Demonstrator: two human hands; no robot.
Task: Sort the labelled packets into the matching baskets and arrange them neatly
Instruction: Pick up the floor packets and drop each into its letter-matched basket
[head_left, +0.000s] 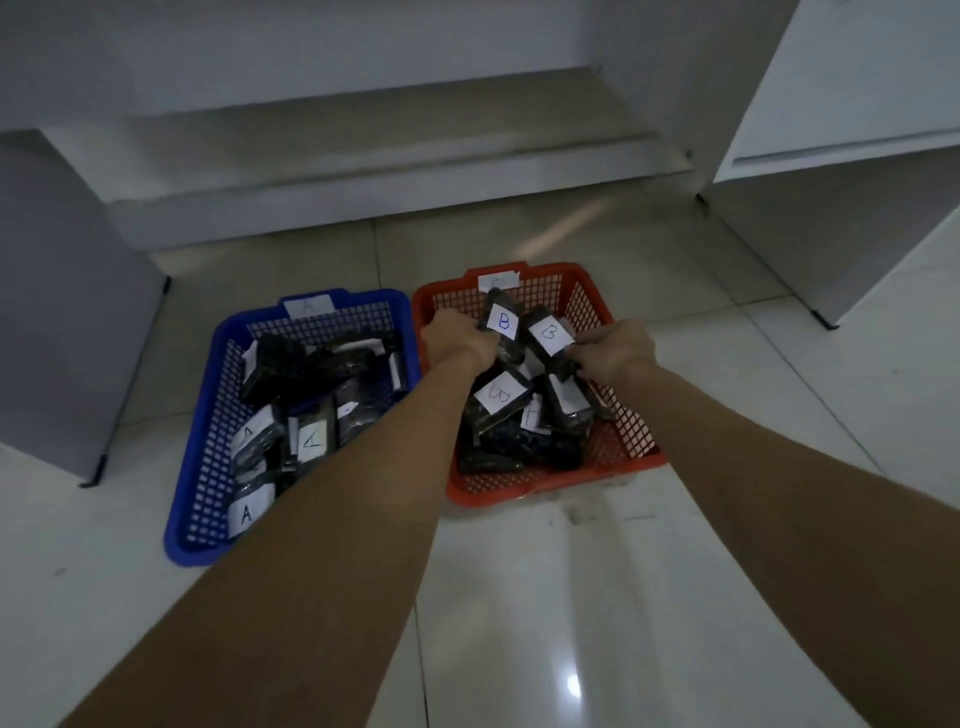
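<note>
Two mesh baskets stand side by side on the tiled floor. The blue basket (208, 431) on the left carries an A tag and holds several dark packets labelled A (311, 439). The red basket (631, 410) on the right holds several dark packets labelled B. My left hand (457, 338) grips one upright B packet (503, 325) over the far part of the red basket. My right hand (615, 351) grips a second B packet (550, 338) beside it. Another B packet (501, 397) lies on the pile below them.
A grey cabinet (62, 312) stands at the left, close to the blue basket. White furniture (841, 156) with dark feet stands at the right. A low step (363, 171) runs behind the baskets. Glossy floor tiles (545, 597) stretch in front of the baskets.
</note>
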